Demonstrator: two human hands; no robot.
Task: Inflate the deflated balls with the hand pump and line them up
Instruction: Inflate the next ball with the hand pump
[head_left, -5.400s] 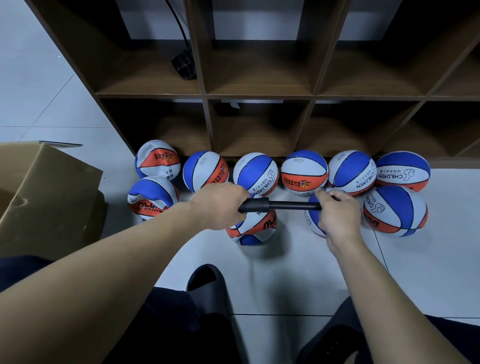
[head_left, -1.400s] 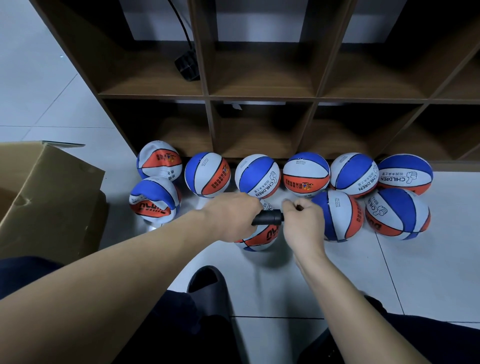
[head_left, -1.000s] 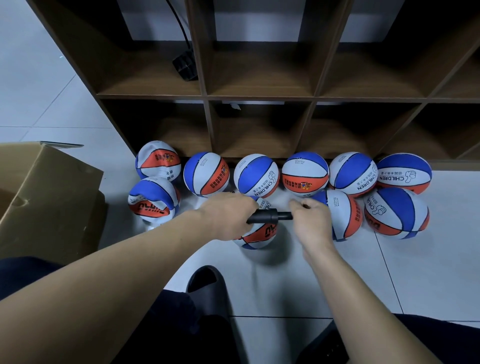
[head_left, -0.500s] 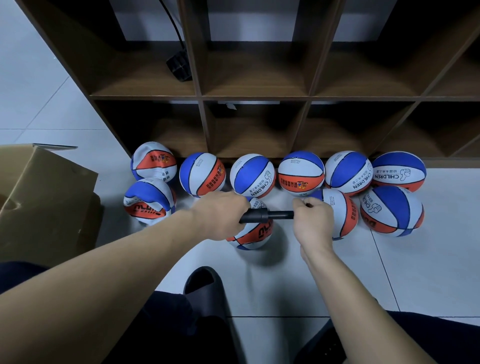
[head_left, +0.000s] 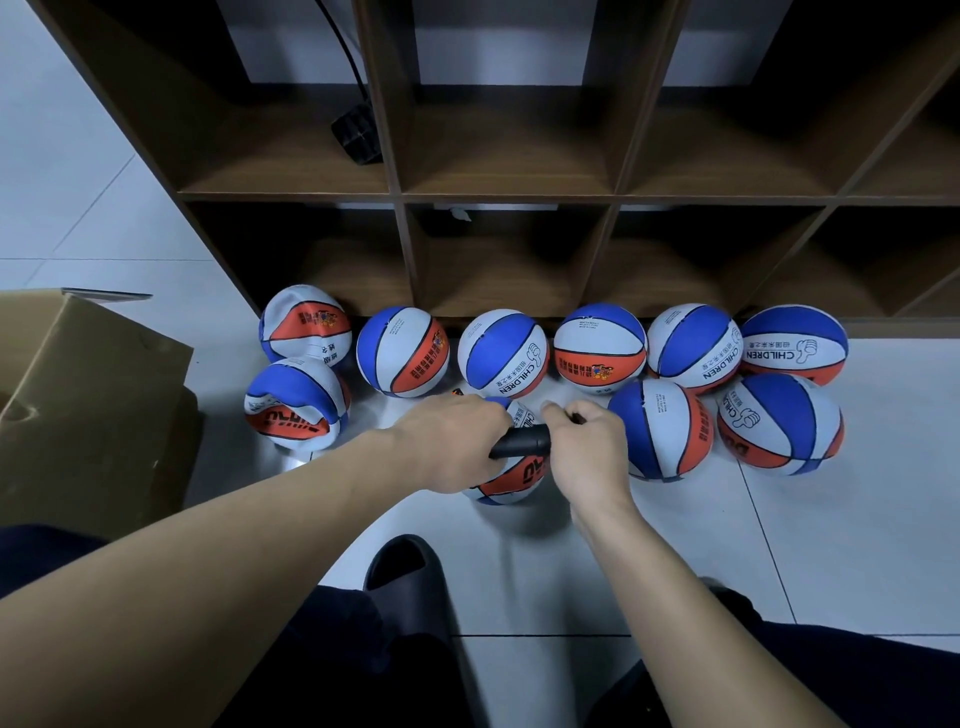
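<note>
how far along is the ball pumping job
Done: six round balls line the shelf foot, two more sit right. In hand: left hand grips the pump, right hand its handle, on the ball beneath. Left: the dented ball far left.

A brown cardboard box (head_left: 88, 395) sits left of a dark wooden cubby shelf (head_left: 511, 195) on the tiled floor (head_left: 831, 545).
</note>
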